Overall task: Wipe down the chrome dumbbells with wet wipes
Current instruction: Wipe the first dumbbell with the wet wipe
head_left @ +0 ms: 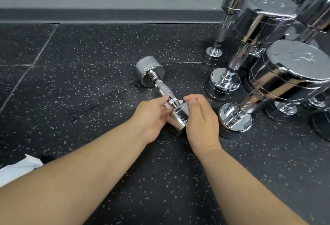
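One shiny chrome dumbbell [164,91], knurled handle, white wipe [167,106]

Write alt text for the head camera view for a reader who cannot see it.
A person wipes a small chrome dumbbell lying on a speckled black floor: the left hand holds a white wet wipe at the handle's near end, the right hand grips the near head. Larger chrome dumbbells stand on end at right; a white packet lies lower left.

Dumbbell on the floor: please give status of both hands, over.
Left hand holds wipe at handle. Right hand grips dumbbell by its near head. Upright dumbbells close on right, apart.
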The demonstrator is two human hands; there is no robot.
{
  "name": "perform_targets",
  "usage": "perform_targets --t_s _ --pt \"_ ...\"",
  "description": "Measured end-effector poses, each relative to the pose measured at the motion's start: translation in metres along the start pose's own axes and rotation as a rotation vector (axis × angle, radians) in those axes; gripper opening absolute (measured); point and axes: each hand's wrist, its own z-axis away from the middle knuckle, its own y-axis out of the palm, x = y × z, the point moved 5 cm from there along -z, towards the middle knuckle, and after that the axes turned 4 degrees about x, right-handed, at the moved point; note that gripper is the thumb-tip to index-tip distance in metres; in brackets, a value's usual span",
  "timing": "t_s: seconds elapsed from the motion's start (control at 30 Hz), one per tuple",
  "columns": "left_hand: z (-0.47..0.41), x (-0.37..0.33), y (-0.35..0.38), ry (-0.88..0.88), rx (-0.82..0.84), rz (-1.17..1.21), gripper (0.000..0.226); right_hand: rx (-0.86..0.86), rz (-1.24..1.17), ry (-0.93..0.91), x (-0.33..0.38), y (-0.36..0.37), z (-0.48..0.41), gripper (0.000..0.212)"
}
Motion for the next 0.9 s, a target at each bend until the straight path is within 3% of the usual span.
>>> perform_targets --t_s 0.13,0.27,0.37,0.57,0.67,0.73,0.9 --pt "0.011 -0.011 -0.01 0.117 -0.114 -0.16 0.007 0.016 -0.063 0.028 -0.001 -0.002 0.001 0.02" --pt "0.039 -0.018 -0.01 0.337 0.02 -0.566 0.018 0.035 -0.133 0.106 -0.003 -0.006 0.0 0.019" --pt "0.051 -0.034 0.008 0.531 0.086 -1.003 0.02 0.071 -0.165 0.158 -0.003 -0.008 0.002 0.023" --pt "0.073 -0.025 0.029 0.6 0.006 -1.512 0.029 0.148 -0.298 0.252 -0.001 -0.007 0.004 0.028" --pt "0.075 -0.004 0.0 0.329 0.029 -1.561 0.026 0.22 -0.487 0.405 0.007 -0.012 0.008 0.034" --pt "0.079 0.013 -0.011 0.191 0.032 -1.451 0.027 0.265 -0.539 0.467 0.008 -0.02 0.012 0.045" --pt "0.086 0.03 0.007 0.175 -0.228 -1.207 0.022 0.471 -0.196 0.354 0.007 -0.033 0.014 0.075"
